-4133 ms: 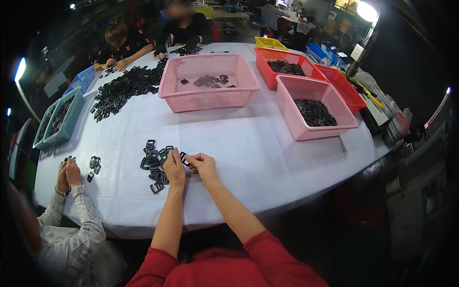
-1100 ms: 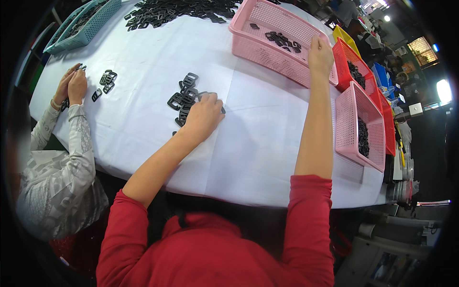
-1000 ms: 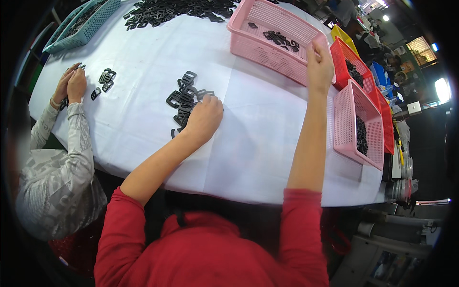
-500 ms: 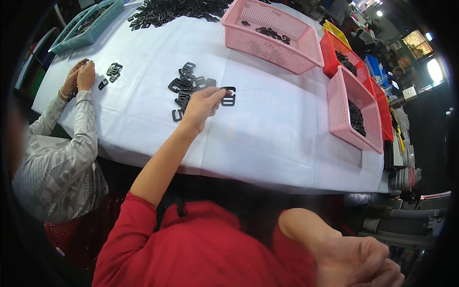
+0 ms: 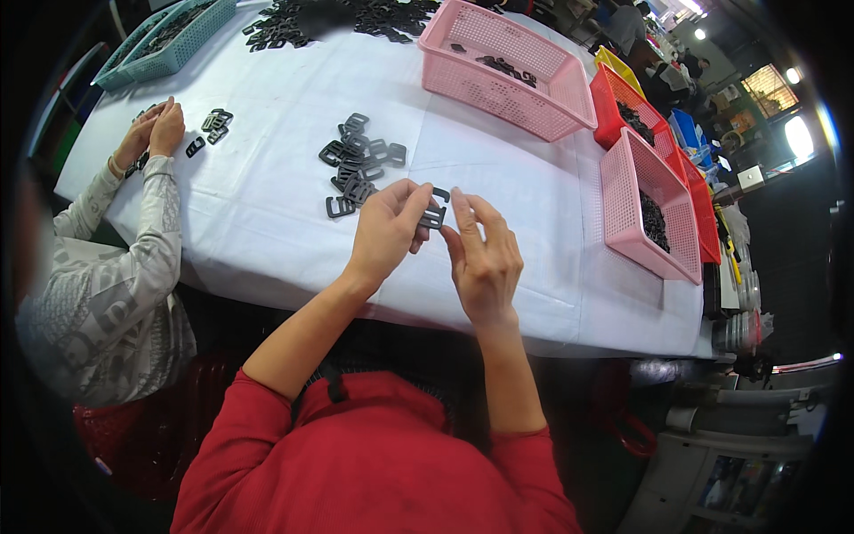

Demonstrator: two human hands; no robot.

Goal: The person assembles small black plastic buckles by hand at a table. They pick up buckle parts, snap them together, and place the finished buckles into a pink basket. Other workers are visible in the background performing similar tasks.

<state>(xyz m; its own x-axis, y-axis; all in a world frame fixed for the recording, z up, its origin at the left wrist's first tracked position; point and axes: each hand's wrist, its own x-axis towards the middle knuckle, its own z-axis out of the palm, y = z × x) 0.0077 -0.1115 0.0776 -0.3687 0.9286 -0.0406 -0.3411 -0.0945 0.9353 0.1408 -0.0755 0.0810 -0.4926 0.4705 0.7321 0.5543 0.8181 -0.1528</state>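
Observation:
In front of me my left hand [image 5: 382, 230] pinches a black plastic strap buckle [image 5: 434, 217] above the white tabletop. Its open hook end points up and away. Just to the right is my right hand [image 5: 486, 260], thumb and fingers apart, the tips close to the buckle's right side. Whether the thumb touches it I cannot tell. Beyond my left hand lies a loose heap of matching black buckles [image 5: 353, 158], some overlapping.
A co-worker's hands [image 5: 158, 133] are at the left, by a few buckles [image 5: 216, 123]. A large buckle pile [image 5: 294, 22] spreads at the back. Pink baskets [image 5: 507, 98], a red basket [image 5: 623, 89] and a second pink basket [image 5: 636, 200] line the right side; a teal basket [image 5: 178, 53] is far left.
My right hand has come up from the lower right to beside the buckle. My left hand has drawn the buckle nearer to me. The co-worker's hands have shifted slightly.

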